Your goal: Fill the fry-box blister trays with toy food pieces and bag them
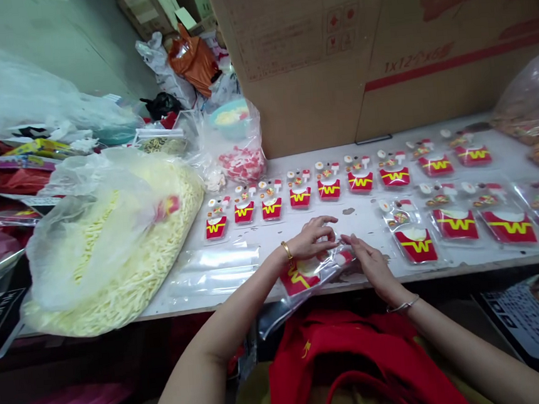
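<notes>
At the table's near edge lies a clear plastic bag (320,276) holding a red card box with a yellow W (299,280) and small pieces in a clear tray. My left hand (311,239) is over the bag's upper part, its index finger stretched out and its other fingers bent down onto the plastic. From the other side, my right hand (373,261) pinches the bag's right end between thumb and fingers. The fingertips of both hands are close together. What lies right under the left fingers is partly hidden.
Finished-looking packs (329,187) stand in rows behind and to the right. Flat clear bags (213,266) lie left of my hands, beside a big bag of pale fry-shaped pieces (169,236). A bag of pink-and-white pieces (242,163) and a large carton (307,98) stand behind.
</notes>
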Demonstrator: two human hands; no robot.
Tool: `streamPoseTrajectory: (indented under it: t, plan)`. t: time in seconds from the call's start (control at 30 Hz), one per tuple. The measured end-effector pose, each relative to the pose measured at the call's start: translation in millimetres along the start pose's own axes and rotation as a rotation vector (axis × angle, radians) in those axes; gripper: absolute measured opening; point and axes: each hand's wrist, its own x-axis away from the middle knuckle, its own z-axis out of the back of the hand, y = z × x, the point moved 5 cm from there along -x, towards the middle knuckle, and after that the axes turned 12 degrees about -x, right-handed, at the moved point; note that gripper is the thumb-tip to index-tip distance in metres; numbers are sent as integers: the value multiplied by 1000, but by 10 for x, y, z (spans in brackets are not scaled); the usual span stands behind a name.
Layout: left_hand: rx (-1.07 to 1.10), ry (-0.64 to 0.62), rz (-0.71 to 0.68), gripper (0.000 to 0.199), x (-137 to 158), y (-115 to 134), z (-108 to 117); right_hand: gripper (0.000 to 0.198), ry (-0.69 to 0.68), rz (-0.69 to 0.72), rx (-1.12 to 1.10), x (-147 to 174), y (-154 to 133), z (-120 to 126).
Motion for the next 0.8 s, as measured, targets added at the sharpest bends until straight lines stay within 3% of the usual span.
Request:
streamPoseTrajectory:
  t: [0.13,0.23,0.33,0.4,0.47,0.53,0.6,0.7,0.8]
  plan:
    - [95,41,19,13,-118,31,24,36,-157,38,-17,15,-151,-159]
    - [183,-1,34,17,-167,20,19,27,-129,117,89,-99,-213,-118]
    - [206,47,100,19,-232,-22,63,25,-60,166,131,-252,-281,-77]
    - [234,156,187,19,-286,-98,118,23,36,196,146,-323,-327,-43]
    - [272,338,318,19,-339,-225,184,42,114,170,114,-367,-315,-6]
    - [308,515,449,20,-392,-343,220,54,50,35,2,-400,-210,3]
    - [344,577,493,23,-476,-366,206,49,-37,-61,-74,-422,-130,80]
    - [254,602,439,40,-569,-230,211,40,-10,-21,-62,-517,-197,557]
    - [72,585,421,57,-550,-100,210,43,150,76,0,-700,-465,1501]
